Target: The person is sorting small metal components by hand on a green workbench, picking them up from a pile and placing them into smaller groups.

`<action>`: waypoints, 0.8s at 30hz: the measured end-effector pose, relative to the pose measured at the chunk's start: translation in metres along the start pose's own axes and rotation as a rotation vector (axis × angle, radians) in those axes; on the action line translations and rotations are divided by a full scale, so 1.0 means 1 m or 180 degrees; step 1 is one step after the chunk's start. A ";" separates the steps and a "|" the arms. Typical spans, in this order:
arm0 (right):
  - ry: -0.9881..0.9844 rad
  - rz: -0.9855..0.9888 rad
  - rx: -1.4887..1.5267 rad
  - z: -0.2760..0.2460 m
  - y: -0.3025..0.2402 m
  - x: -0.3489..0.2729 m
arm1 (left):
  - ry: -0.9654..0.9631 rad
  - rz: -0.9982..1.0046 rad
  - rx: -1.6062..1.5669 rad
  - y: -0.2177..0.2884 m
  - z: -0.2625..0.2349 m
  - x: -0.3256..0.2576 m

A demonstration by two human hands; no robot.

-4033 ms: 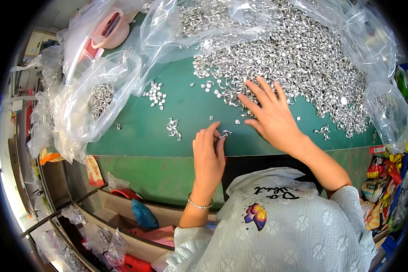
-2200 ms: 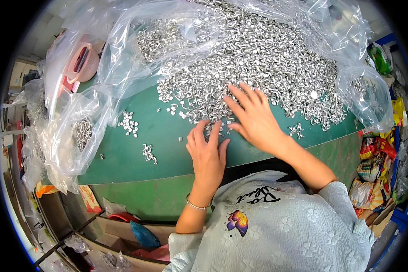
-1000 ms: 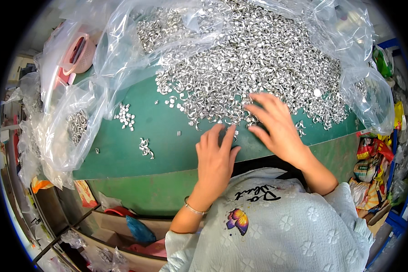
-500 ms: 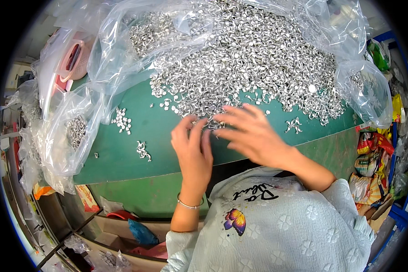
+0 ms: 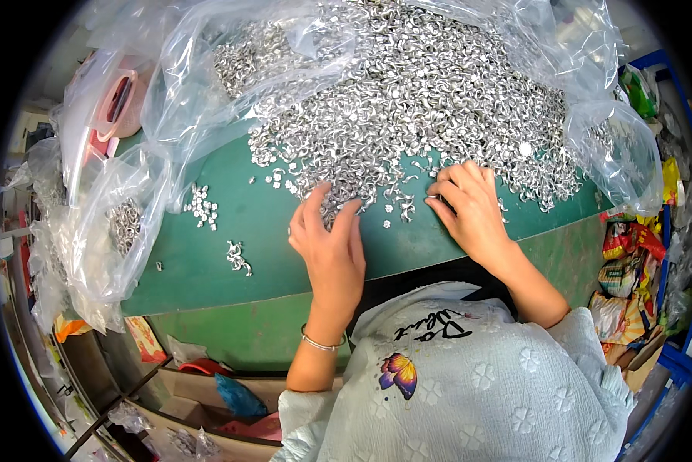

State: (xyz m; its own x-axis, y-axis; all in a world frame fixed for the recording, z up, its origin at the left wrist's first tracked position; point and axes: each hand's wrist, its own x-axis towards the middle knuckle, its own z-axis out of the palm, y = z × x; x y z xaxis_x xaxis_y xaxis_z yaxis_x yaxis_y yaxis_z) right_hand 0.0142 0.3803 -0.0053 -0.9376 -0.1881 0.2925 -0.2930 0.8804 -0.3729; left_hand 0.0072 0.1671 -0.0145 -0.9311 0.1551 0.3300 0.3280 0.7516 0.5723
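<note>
A large heap of small curved silver metal pieces [image 5: 438,92] spreads over the green tabletop [image 5: 277,277]. At the heap's near edge my left hand [image 5: 329,246] has its fingers spread, their tips touching the pieces there. To its right, just off the heap, my right hand [image 5: 471,212] is closed in a pinch at thumb and forefinger. A tiny bright metal piece [image 5: 434,196] shows between those fingertips; its exact shape is too small to tell. A few loose pieces [image 5: 398,206] lie between my two hands.
Clear plastic bags [image 5: 169,115] edge the heap, one at the left with metal pieces inside. Small flower-shaped pieces [image 5: 201,206] and a cluster of curved ones [image 5: 238,258] lie apart at left. A pink basket [image 5: 123,108] stands far left; colourful packets [image 5: 623,262] are at right.
My right hand has moved right, away from my left hand, and its fingers have closed into a pinch. The left hand's fingers have spread at the heap's edge. Loose pieces now show between the hands.
</note>
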 end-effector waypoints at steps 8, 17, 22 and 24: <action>-0.0345 0.1562 0.4336 -0.010 -0.009 -0.002 | -0.0089 0.0014 -0.0974 0.025 -0.012 -0.012; -0.0851 0.2170 0.6279 -0.006 -0.029 -0.013 | 0.0043 -0.0033 -0.2022 0.044 -0.002 -0.008; -0.0767 0.2012 0.5853 -0.006 -0.029 -0.016 | 0.0146 -0.0044 -0.1993 0.045 0.000 -0.008; -0.0731 0.1982 0.5709 -0.007 -0.029 -0.017 | 0.0165 -0.0050 -0.1948 0.044 0.001 -0.010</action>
State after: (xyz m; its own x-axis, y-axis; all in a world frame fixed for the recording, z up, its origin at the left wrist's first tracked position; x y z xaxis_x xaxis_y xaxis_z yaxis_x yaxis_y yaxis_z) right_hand 0.0400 0.3606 0.0064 -0.9302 -0.2470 -0.2714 0.3654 -0.5539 -0.7482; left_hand 0.0309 0.1996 0.0066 -0.9327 0.1040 0.3452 0.3605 0.2465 0.8996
